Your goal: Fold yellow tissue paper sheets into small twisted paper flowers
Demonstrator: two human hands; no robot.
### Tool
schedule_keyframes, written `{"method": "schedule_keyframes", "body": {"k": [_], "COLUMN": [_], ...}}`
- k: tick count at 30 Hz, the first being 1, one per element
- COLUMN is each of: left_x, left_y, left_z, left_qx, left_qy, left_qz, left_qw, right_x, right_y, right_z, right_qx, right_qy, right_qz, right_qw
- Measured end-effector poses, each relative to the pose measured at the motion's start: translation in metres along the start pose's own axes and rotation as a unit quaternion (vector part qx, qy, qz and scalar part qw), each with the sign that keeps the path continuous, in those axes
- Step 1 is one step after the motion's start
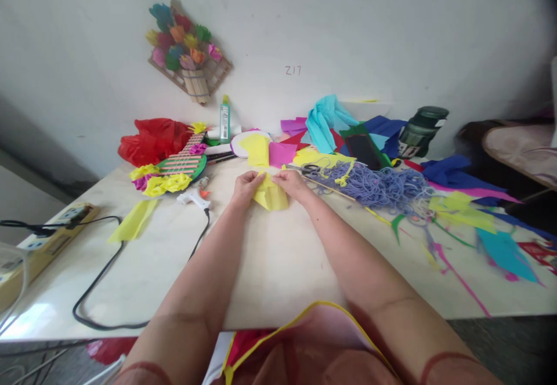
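Observation:
A small piece of yellow crepe paper is stretched between my two hands above the middle of the table. My left hand pinches its upper left part, fingers closed. On the other side, my right hand pinches the upper right edge. The sheet hangs toward me with folds in it. Just beyond lie another yellow paper piece and a pink piece, partly over a white oval with a purple rim. Scissors rest right of my right hand.
A white glue gun with a black cord lies at left, near a yellow paper strip and a power strip. A flower-trimmed stick craft is behind. Tangled purple yarn, a phone and paper scraps cover the right.

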State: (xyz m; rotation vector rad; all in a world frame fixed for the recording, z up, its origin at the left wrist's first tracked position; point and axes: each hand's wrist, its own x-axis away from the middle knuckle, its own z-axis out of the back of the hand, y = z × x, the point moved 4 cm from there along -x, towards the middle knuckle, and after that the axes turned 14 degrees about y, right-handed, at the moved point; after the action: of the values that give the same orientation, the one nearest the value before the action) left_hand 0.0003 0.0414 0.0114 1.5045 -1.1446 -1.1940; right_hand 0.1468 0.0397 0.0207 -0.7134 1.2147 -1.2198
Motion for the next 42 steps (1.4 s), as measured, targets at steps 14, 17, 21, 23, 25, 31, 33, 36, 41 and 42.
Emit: {"method": "schedule_keyframes", "body": {"k": [14,17,21,23,25,31,33,36,41,42], "left_x": [0.001,0.001,0.001,0.001,0.001,0.002,0.002,0.002,0.001,0.001], "left_y": [-0.001,-0.001,0.0,-0.001,-0.001,-0.002,-0.002,-0.003,-0.004,-0.004], "left_z": [-0.002,-0.002,-0.002,-0.002,-0.002,-0.003,-0.003,-0.003,-0.002,-0.002], "left_qx": [0.007,0.006,0.006,0.008,0.011,0.011,0.01,0.004,0.004,0.007], "left_qy": [-0.015,-0.017,-0.013,-0.013,-0.014,-0.024,-0.029,-0.028,-0.026,-0.027], "left_qz": [0.008,0.013,0.014,0.015,0.016,0.034,0.041,0.043,0.051,0.052], "left_qw": [1.0,1.0,1.0,1.0,1.0,0.999,0.999,0.999,0.998,0.998], "right_x": [0.005,0.003,0.002,0.003,0.004,0.007,0.007,0.008,0.008,0.008], "right_y": [-0.004,0.0,0.003,0.002,-0.001,-0.007,-0.009,-0.01,-0.011,-0.011], "right_z": [0.003,0.002,0.001,0.001,0.0,0.0,0.0,0.0,0.0,0.0], "right_qx": [-0.057,-0.037,-0.042,-0.056,-0.071,-0.035,-0.025,-0.021,-0.036,-0.036], "right_qy": [-0.017,-0.01,-0.019,-0.029,-0.038,-0.037,-0.042,-0.046,-0.057,-0.058], "right_qz": [-0.078,-0.058,-0.056,-0.059,-0.057,-0.044,-0.034,-0.023,-0.013,-0.011], "right_qw": [0.995,0.998,0.997,0.996,0.995,0.998,0.998,0.998,0.998,0.998]}}
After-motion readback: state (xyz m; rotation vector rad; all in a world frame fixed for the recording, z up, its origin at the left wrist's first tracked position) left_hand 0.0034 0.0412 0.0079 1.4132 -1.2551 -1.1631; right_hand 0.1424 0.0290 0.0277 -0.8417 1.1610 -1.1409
